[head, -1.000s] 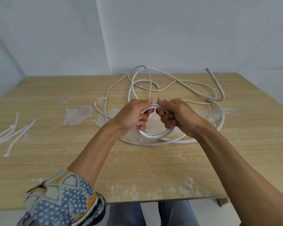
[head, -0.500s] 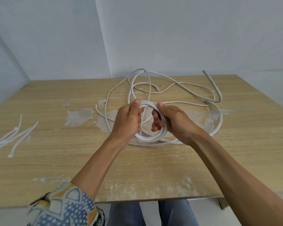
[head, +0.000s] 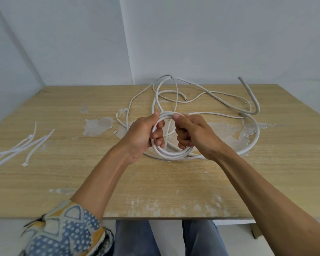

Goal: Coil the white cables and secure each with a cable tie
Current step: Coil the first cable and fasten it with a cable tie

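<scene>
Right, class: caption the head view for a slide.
Left hand and right hand grip a white cable coil; cable ties lie on the table.

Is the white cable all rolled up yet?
Only partly: the left hand and right hand grip a small coil, but much loose cable lies on the table.

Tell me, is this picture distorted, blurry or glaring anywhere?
Head view: the wide-angle lens stretches the patterned sleeve toward the bottom corner; light is soft and even, without glare on the table; the coil, left hand and right hand look sharp.
</scene>
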